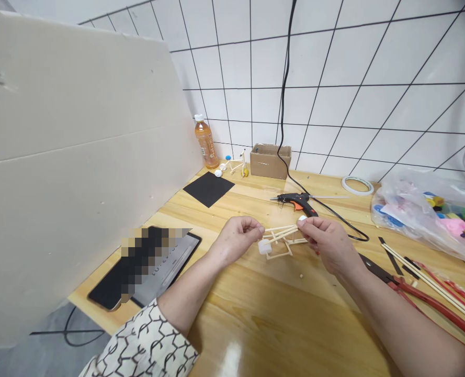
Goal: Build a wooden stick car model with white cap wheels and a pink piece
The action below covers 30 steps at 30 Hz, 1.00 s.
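1. Small open frame of pale thin wooden sticks (pixel 281 235), between both hands, over light wood-grain table (pixel 271 319). Clock centred on frame, 12 = tiled wall.
2. Translucent white block-like piece (pixel 264 247) at frame's 9 o'clock end.
3. Left hand (pixel 236 235), 9 o'clock: thumb and forefinger pinching a stick end.
4. Right hand (pixel 330 243), 3 o'clock: thumb and fingers pinching opposite stick ends, beside small white piece (pixel 302 219).
5. Black glue gun with orange trigger (pixel 297 200): 1 o'clock, near.
6. Brown cardboard box (pixel 269 166): 12.
7. Black square sheet (pixel 208 188): 10; amber drink bottle with white cap (pixel 205 144): 11.
8. White tape roll (pixel 358 193): 2.
9. Red-handled pliers (pixel 397 285): 4.
10. Black phone (pixel 109 288), partly over tablet: between 8 and 9.
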### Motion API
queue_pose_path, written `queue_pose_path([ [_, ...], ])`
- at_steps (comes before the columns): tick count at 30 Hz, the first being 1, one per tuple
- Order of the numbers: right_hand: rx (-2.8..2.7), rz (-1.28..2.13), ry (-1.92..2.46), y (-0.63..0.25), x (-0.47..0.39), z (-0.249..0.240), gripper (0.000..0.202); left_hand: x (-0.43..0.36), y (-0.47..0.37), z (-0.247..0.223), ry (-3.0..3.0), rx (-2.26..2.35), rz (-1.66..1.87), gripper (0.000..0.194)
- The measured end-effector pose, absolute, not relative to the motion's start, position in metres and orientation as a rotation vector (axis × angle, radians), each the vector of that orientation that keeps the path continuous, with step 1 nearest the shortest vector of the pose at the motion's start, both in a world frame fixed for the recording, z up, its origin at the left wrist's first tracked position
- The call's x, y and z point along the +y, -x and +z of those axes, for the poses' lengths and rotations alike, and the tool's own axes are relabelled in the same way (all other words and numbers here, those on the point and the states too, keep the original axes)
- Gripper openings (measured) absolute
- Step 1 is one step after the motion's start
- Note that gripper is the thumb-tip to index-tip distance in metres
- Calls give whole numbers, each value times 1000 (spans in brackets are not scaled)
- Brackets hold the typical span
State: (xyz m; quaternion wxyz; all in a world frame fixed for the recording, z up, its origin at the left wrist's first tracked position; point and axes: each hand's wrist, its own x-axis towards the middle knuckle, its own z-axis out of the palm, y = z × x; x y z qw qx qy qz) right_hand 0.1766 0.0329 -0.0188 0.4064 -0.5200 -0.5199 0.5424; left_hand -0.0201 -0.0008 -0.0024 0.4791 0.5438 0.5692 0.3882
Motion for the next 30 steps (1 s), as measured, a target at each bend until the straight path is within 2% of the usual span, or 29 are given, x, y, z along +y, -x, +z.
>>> queue_pose_path([
  [30,-1235,1379,1281,-174,30,-17,35,-1,22,0,-1361,1387,910,17],
])
